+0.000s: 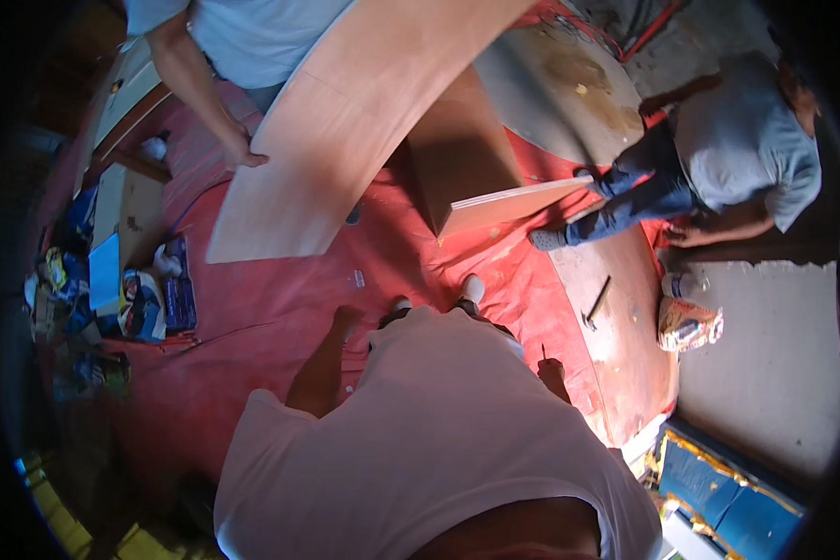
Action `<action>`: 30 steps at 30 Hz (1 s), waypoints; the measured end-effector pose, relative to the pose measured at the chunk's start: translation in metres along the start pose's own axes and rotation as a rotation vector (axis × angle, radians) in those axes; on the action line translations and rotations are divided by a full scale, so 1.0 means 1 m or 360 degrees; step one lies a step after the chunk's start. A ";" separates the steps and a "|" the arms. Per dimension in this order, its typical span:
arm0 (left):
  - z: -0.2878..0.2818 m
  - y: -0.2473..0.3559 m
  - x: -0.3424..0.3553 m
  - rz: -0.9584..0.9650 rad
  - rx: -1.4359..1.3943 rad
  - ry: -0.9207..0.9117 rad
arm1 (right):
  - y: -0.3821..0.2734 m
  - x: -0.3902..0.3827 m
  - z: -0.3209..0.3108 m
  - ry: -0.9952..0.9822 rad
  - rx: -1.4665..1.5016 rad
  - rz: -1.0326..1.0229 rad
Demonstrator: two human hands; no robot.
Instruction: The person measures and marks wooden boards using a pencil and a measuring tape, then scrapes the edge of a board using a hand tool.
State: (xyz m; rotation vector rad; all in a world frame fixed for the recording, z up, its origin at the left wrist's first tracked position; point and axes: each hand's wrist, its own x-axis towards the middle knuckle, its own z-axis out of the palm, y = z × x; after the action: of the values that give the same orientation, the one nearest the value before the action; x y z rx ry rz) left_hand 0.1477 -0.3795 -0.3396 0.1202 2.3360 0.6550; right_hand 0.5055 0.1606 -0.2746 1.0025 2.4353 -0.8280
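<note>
My right hand (551,369) is closed around a thin, dark, pointed stick (543,351), too small to tell its kind. It is near the edge of a pale wooden board (616,359) on the floor, where a hammer (595,303) lies. My left hand (348,317) hangs by my side over the red floor sheet (252,299); its fingers are blurred. Ahead, a co-worker's hand (245,157) grips the edge of a long plywood sheet (331,140), which is raised off the floor and tilted.
A brown panel (467,140) and a light board (513,205) lie beyond my feet. Another person (737,140) bends at the right, near a clear plastic bottle (686,283) and a printed bag (691,325). Bags and boxes (145,303) crowd the left side.
</note>
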 end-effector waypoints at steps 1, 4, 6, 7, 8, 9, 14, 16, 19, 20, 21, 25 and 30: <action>0.002 -0.014 -0.003 0.0349 0.0309 0.0058 | -0.026 -0.001 -0.011 -0.0034 0.0105 0.0094; 0.010 -0.009 -0.002 0.0775 0.0861 0.0128 | -0.084 -0.010 -0.045 0.0021 0.0567 0.0457; 0.006 0.024 -0.006 0.0914 0.1104 0.0134 | -0.080 -0.002 -0.051 0.0069 0.0505 0.0442; -0.002 0.041 -0.011 0.0857 0.1096 0.0094 | -0.067 0.006 -0.049 0.0140 0.0451 0.0355; -0.004 0.040 -0.015 0.0766 0.1105 0.0061 | -0.073 0.006 -0.050 0.0181 0.0408 0.0246; -0.006 0.036 -0.020 0.0774 0.1114 0.0058 | -0.079 0.010 -0.053 0.0153 0.0425 0.0300; -0.016 -0.013 -0.040 0.0593 0.0737 0.0276 | -0.071 0.042 -0.045 0.0204 0.0290 0.0093; -0.037 -0.015 -0.042 0.0190 0.0082 0.0361 | -0.072 0.044 -0.044 0.0297 0.0196 -0.0001; -0.075 -0.012 -0.042 -0.0323 -0.2409 0.0981 | -0.096 0.027 -0.052 0.0225 0.0271 0.0207; -0.095 -0.018 -0.047 -0.0346 -0.2584 0.1051 | -0.104 0.022 -0.052 0.0230 0.0283 0.0232; -0.119 -0.013 -0.043 -0.0387 -0.2692 0.1075 | -0.112 0.010 -0.062 0.0160 0.0131 0.0160; -0.221 -0.055 -0.060 -0.0424 -0.2873 0.1194 | -0.109 0.003 -0.062 0.0191 -0.0063 0.0100; -0.274 -0.041 -0.078 0.0008 -0.2121 0.1865 | -0.107 -0.017 -0.059 0.0186 -0.0199 0.0010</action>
State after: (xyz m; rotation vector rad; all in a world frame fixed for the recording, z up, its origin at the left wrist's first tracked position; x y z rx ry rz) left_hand 0.0310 -0.5512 -0.1398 -1.1027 2.1974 2.5945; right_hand 0.4317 0.1292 -0.1809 1.0373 2.5449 -0.6219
